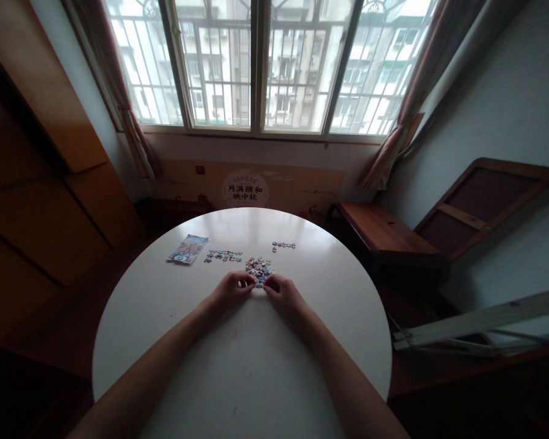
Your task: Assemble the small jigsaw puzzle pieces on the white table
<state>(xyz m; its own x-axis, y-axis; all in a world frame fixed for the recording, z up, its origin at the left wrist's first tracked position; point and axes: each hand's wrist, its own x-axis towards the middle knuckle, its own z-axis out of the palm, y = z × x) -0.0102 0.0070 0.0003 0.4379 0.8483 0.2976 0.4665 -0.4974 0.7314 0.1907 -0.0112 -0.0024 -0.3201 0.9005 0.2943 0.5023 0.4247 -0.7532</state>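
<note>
My left hand (235,285) and my right hand (282,288) meet at the near edge of a heap of loose jigsaw pieces (258,267). Each hand has thumb and forefinger pinched at a small bluish jigsaw piece (259,284) between them; whether it is one piece or two joined ones is too small to tell. Left of the heap lies a joined cluster of jigsaw pieces (224,254). Beyond it to the right is a short L-shaped strip of jigsaw pieces (284,245). A colourful picture sheet (188,249) lies at the far left.
Everything rests on a round white table (348,305). A low wooden bench (384,228) stands beyond its right side, with a wooden-framed panel (480,201) leaning by the wall. Wooden cabinets (41,219) line the left. Barred windows (256,67) are ahead.
</note>
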